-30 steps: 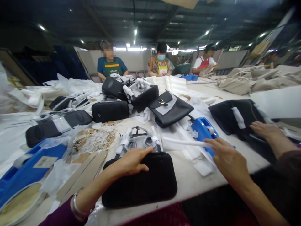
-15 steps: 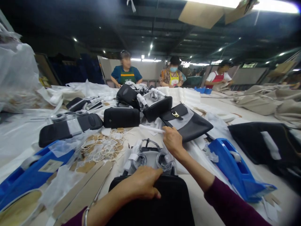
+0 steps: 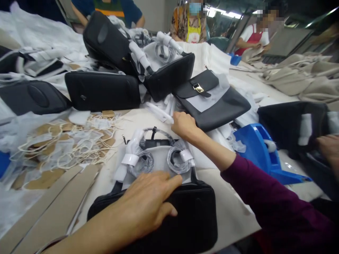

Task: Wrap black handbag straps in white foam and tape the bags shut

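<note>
A black handbag (image 3: 190,215) lies in front of me with its bottom side facing me. Clear wrap covers its coiled straps (image 3: 176,160), and white padding sits around them. My left hand (image 3: 150,197) rests across its upper edge, with index finger and thumb stretched out and apart. My right hand (image 3: 184,125) is closed around the near end of a thin white roll of wrapping (image 3: 160,111), beyond the handbag. Just past that hand lies a black flap bag (image 3: 225,107) with a gold buckle and white sheet on it.
More black bags (image 3: 103,91) stand in a pile at the back. Cords and paper scraps (image 3: 87,137) lie left, beside beige strips (image 3: 60,208). A blue tape dispenser (image 3: 258,151) is at right, near another person's hand (image 3: 329,150). Co-workers (image 3: 193,24) are across the table.
The view has tilted down and come closer. My right hand still grips the white roll, and my left hand remains on the handbag. Another person's hand has appeared at the right edge.
</note>
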Action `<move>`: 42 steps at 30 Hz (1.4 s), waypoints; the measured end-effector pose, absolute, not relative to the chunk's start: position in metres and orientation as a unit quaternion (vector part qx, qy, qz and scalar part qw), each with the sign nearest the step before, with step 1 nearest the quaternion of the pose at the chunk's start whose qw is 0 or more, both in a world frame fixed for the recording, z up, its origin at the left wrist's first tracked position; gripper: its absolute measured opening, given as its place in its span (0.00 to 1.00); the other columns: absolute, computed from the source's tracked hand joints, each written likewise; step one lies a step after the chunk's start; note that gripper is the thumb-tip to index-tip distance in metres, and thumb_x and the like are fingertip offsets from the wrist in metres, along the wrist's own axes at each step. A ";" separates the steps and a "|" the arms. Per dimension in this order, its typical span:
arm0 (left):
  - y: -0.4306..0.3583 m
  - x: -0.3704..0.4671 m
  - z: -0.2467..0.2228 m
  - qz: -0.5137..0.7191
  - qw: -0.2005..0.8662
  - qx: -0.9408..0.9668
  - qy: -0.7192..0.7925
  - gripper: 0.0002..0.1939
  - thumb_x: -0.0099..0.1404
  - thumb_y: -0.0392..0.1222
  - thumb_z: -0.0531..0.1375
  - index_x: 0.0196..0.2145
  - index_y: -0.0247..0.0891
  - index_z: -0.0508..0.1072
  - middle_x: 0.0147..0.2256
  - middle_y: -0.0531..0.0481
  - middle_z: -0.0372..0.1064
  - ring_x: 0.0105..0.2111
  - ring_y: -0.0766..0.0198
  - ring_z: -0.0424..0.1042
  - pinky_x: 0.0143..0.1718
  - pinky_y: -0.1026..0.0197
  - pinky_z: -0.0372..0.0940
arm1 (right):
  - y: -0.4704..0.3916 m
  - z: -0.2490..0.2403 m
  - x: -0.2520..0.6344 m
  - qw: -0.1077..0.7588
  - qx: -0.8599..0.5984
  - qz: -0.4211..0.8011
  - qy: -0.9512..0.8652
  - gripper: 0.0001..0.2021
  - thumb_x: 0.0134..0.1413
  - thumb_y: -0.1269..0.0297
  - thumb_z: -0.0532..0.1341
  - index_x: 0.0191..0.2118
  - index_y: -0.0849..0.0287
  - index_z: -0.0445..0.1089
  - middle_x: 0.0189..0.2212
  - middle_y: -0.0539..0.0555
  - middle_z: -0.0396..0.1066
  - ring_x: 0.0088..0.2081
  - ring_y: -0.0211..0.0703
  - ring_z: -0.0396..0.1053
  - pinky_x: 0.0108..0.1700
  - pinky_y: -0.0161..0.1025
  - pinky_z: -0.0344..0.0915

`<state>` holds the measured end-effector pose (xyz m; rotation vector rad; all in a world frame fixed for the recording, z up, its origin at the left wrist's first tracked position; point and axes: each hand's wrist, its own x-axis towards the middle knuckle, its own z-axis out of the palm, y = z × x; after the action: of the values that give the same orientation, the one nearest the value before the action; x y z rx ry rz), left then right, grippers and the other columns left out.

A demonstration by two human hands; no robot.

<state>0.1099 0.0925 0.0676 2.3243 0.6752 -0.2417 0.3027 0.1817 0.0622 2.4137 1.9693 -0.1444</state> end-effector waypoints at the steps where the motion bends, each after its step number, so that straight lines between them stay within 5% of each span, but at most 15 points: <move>1: 0.091 0.110 0.068 -0.091 0.347 0.896 0.264 0.12 0.58 0.42 0.63 0.41 0.47 0.69 0.39 0.49 0.70 0.40 0.53 0.69 0.40 0.56 0.61 | 0.182 0.062 0.303 0.012 0.773 -0.035 0.634 0.17 0.58 0.75 0.50 0.52 0.70 0.62 0.46 0.68 0.68 0.49 0.58 0.68 0.48 0.51 0.64; 5: 0.087 0.110 0.067 -0.079 0.334 0.905 0.252 0.12 0.58 0.38 0.61 0.40 0.47 0.68 0.39 0.49 0.70 0.39 0.54 0.68 0.38 0.56 0.61 | 0.194 0.058 0.303 -0.007 0.760 0.007 0.650 0.21 0.58 0.75 0.52 0.57 0.69 0.57 0.44 0.65 0.69 0.46 0.55 0.69 0.47 0.50 0.65; 11: 0.095 0.110 0.058 -0.106 0.379 0.882 0.261 0.07 0.60 0.40 0.59 0.38 0.46 0.68 0.34 0.51 0.71 0.33 0.57 0.70 0.35 0.58 0.61 | 0.170 0.085 0.288 -0.016 0.702 -0.036 0.711 0.13 0.62 0.73 0.49 0.44 0.67 0.69 0.40 0.61 0.70 0.46 0.54 0.68 0.46 0.47 0.63; 16: 0.099 0.105 0.053 -0.039 0.394 0.882 0.256 0.09 0.61 0.42 0.57 0.41 0.42 0.69 0.43 0.46 0.71 0.45 0.52 0.69 0.47 0.53 0.63 | 0.063 0.102 0.256 -0.134 0.601 -0.224 0.756 0.14 0.60 0.69 0.50 0.49 0.57 0.66 0.38 0.55 0.71 0.38 0.45 0.69 0.41 0.42 0.66; 21: 0.096 0.103 0.058 -0.050 0.377 0.901 0.211 0.13 0.63 0.39 0.54 0.45 0.39 0.69 0.43 0.44 0.72 0.44 0.52 0.70 0.47 0.55 0.65 | 0.002 0.068 0.250 -0.177 0.579 -0.218 0.765 0.37 0.54 0.63 0.60 0.67 0.60 0.45 0.59 0.67 0.59 0.58 0.62 0.59 0.55 0.57 0.61; 25: 0.092 0.101 0.078 -0.062 0.340 0.918 0.195 0.17 0.60 0.39 0.60 0.47 0.38 0.68 0.45 0.42 0.71 0.45 0.51 0.70 0.48 0.55 0.65 | 0.004 0.064 0.260 -0.155 0.566 -0.259 0.767 0.48 0.46 0.71 0.62 0.69 0.61 0.33 0.64 0.66 0.51 0.62 0.56 0.55 0.59 0.52 0.57; 31: 0.082 0.092 0.103 -0.125 0.270 0.924 0.238 0.30 0.53 0.38 0.68 0.51 0.31 0.64 0.46 0.37 0.71 0.47 0.46 0.71 0.47 0.54 0.66 | 0.017 0.079 0.254 -0.033 0.629 -0.249 0.736 0.29 0.40 0.67 0.66 0.52 0.66 0.63 0.42 0.63 0.72 0.44 0.58 0.69 0.44 0.46 0.62; 35: 0.083 0.082 0.095 -0.101 0.231 0.937 0.243 0.27 0.55 0.46 0.67 0.50 0.35 0.65 0.43 0.41 0.73 0.44 0.47 0.72 0.44 0.55 0.65 | 0.022 0.081 0.249 -0.013 0.640 -0.218 0.737 0.22 0.39 0.63 0.69 0.43 0.60 0.65 0.37 0.57 0.73 0.39 0.53 0.70 0.35 0.38 0.56; 42: 0.073 0.069 0.085 -0.073 0.215 0.940 0.255 0.25 0.57 0.50 0.65 0.49 0.38 0.66 0.41 0.44 0.73 0.43 0.48 0.72 0.42 0.57 0.64 | 0.020 0.085 0.242 0.002 0.624 -0.200 0.755 0.20 0.40 0.63 0.68 0.43 0.59 0.66 0.39 0.57 0.74 0.40 0.53 0.71 0.33 0.37 0.53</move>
<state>0.0690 0.0729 0.0852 2.6061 0.7083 -0.2029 0.2422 0.0201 0.0848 1.9574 2.3701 -0.6268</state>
